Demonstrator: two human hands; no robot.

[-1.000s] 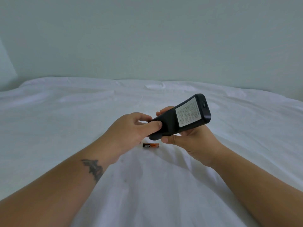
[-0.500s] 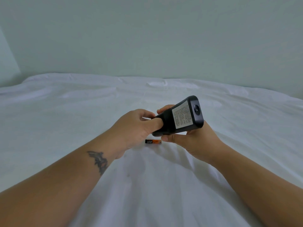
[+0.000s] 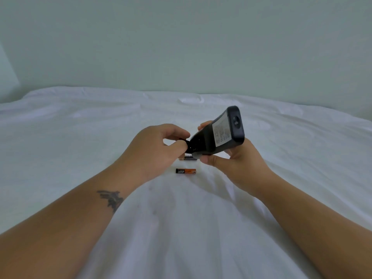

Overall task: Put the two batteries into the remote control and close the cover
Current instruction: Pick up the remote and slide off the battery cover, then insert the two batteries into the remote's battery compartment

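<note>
A black remote control (image 3: 221, 133) with a white label on its back is held tilted above the bed by my right hand (image 3: 233, 166), gripping from below. My left hand (image 3: 157, 150) pinches the remote's near end, where the black battery cover (image 3: 188, 144) is sliding off. One black and orange battery (image 3: 186, 171) lies on the sheet below the hands. A second battery (image 3: 188, 158) lies just behind it, mostly hidden under the remote and my left fingers.
A white, slightly wrinkled bed sheet (image 3: 181, 228) covers the whole surface. A pale wall (image 3: 181, 47) rises behind the bed's far edge.
The remote has tilted more upright and its far end rose. My left fingers have pulled the cover back from the near end. A second battery has come into view.
</note>
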